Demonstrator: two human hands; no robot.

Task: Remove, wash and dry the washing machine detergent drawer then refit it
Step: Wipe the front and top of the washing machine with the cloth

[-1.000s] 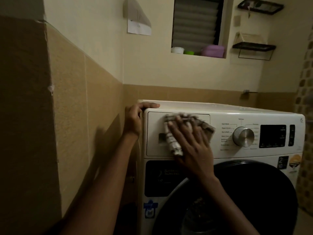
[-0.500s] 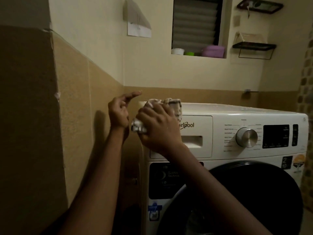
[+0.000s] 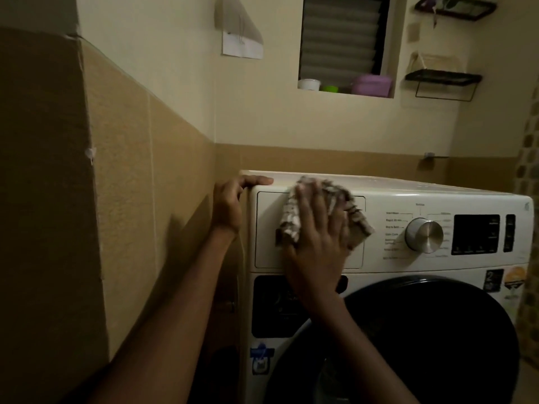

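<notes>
Fingers (image 3: pixel 303 205) now flat, cloth (image 3: pixel 358 225) back on drawer (image 3: pixel 267 225)

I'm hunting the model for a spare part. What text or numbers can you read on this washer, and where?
"2": dark sticker under the display.
Programme labels left of the dial: too blurred.
Orange sticker, blue sticker: unreadable.
Drawer front: covered by the cloth under the right hand; no brand visible.

Washing machine top (image 3: pixel 408 186) — checked cloth (image 3: pixel 291 225) over its front edge; sill (image 3: pixel 345 91), purple tub (image 3: pixel 371 84)
</notes>
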